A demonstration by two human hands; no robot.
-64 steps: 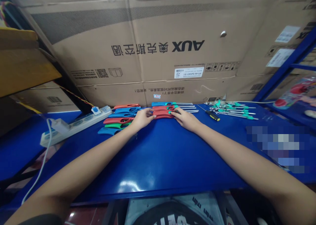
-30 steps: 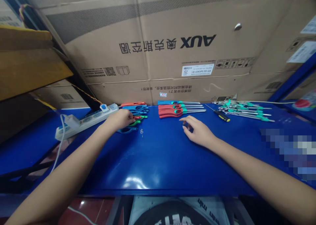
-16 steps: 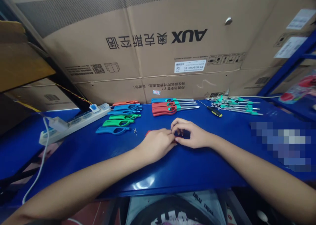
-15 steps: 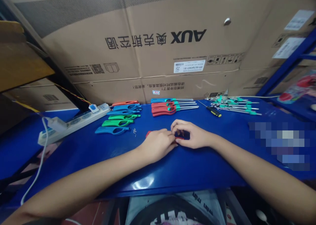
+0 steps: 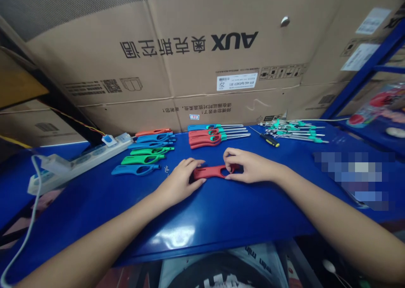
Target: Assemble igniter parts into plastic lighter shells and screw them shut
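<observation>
A red lighter casing lies crosswise on the blue table, with a slot and a looped trigger opening in it. My left hand grips its left end between thumb and fingers. At the looped end, my right hand pinches the casing, and its fingers hide the tip. Behind my hands, a group of assembled lighters, red and blue with metal rods, lies side by side. Left of my left hand rests a column of casings without rods, among them a blue casing and a green casing.
Small screws lie by the blue casing. A yellow-black screwdriver and a pile of metal rods with teal parts are at the back right. A white power strip runs along the left. A large cardboard box walls off the back.
My left hand has moved left, away from my right hand, to the casing's left end. The red casing's middle is now uncovered. The view has shifted slightly.
</observation>
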